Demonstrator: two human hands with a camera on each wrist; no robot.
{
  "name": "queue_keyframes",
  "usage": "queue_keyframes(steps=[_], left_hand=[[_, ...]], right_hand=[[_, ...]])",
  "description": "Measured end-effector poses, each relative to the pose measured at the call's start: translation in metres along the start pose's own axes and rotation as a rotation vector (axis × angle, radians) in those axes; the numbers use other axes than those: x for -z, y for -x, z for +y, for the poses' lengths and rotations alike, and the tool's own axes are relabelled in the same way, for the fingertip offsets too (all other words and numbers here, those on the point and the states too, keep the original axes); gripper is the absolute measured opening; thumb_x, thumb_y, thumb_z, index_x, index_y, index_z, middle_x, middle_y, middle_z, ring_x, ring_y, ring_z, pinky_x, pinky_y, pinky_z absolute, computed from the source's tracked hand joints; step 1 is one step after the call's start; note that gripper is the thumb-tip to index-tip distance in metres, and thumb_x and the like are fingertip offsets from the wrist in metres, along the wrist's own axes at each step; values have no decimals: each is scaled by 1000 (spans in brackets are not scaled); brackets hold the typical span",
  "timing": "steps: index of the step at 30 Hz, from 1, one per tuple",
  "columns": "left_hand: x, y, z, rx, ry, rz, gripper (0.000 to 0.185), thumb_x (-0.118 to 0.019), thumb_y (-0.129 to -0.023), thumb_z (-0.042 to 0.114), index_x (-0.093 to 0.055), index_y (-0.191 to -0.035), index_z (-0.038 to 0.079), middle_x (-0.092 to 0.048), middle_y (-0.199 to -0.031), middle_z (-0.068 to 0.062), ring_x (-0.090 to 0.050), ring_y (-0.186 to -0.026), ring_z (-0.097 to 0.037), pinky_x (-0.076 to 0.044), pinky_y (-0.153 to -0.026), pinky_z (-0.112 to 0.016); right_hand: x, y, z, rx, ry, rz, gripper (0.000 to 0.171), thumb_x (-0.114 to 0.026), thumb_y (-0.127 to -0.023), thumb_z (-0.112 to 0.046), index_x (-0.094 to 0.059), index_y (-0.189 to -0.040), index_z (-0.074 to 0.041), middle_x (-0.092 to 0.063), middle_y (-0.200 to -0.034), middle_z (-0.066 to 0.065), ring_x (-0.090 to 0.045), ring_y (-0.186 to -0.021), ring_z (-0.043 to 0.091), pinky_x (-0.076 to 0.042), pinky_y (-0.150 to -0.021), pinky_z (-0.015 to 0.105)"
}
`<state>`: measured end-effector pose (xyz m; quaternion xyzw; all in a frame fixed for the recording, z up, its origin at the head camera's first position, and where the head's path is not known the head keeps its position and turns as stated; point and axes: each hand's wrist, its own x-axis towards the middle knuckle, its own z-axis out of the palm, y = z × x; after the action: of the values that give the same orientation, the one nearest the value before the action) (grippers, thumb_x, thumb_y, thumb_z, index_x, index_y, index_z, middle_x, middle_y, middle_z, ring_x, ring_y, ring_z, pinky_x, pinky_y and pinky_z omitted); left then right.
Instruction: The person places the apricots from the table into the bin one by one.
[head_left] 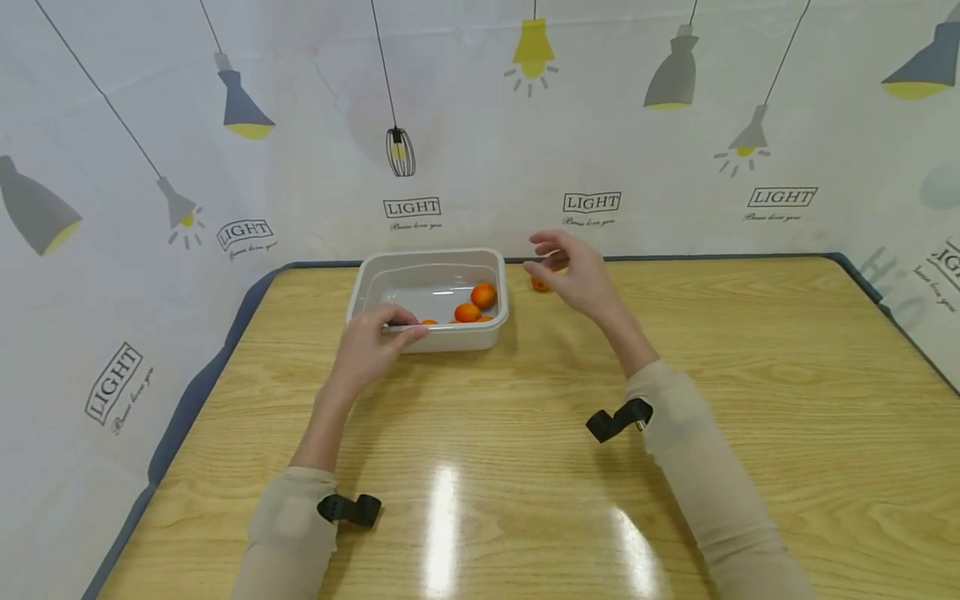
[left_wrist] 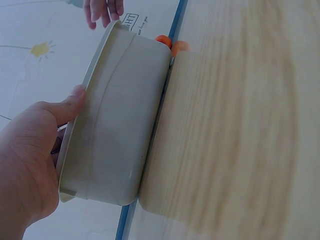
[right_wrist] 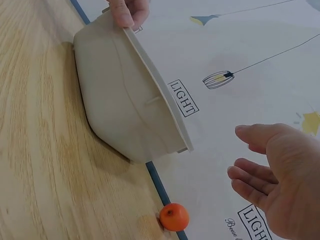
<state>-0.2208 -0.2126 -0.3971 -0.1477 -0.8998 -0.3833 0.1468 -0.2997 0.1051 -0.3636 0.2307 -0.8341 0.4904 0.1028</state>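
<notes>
A whitish plastic tub (head_left: 457, 340) stands toward the back of the table, with several small orange fruits (head_left: 483, 294) inside, mostly at its right end. My left hand (head_left: 367, 346) pinches the tub's near rim, thumb on the outer wall and fingers over the inside, as the left wrist view also shows. Right of the tub, one more small orange fruit (right_wrist: 174, 217) lies on the table, a dark spot on its skin. My right hand (head_left: 581, 275) hovers by this fruit, thumb and fingers spread apart with nothing between them, and partly covers it in the head view.
The wood-grain table (head_left: 525, 467) has a dark blue edge (head_left: 712, 257) along its back. Behind it hangs a white cloth (head_left: 480, 108) printed with lamps. Each forearm wears a black wrist mount (head_left: 618, 419) over a beige sleeve.
</notes>
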Motion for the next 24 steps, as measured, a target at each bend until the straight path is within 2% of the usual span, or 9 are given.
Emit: queue_keyframes(steps=[9,24], left_hand=[[0,-1,0,1,0,-5,18,-83,-86,22,-74,-92,7,-72,-90,-6,-64,-89,-22,-49,-86,-40],[-1,-1,-2,-10,-11,-3,19,-83,-86,22,-74,-91,6,-72,-90,-7,-65,-90,-24,-49,-87,-41]], right_hand=[[7,-4,13,-41,53,-19,42,-73,-95,-18,-60,-132,-1,-65,-122,21,-64,-102,33,-51,-94,45],[9,-19,28,-90,105,-45,41,-72,-94,-14,-60,-130,2,-62,-123,27,-64,-104,37,-50,-94,48]])
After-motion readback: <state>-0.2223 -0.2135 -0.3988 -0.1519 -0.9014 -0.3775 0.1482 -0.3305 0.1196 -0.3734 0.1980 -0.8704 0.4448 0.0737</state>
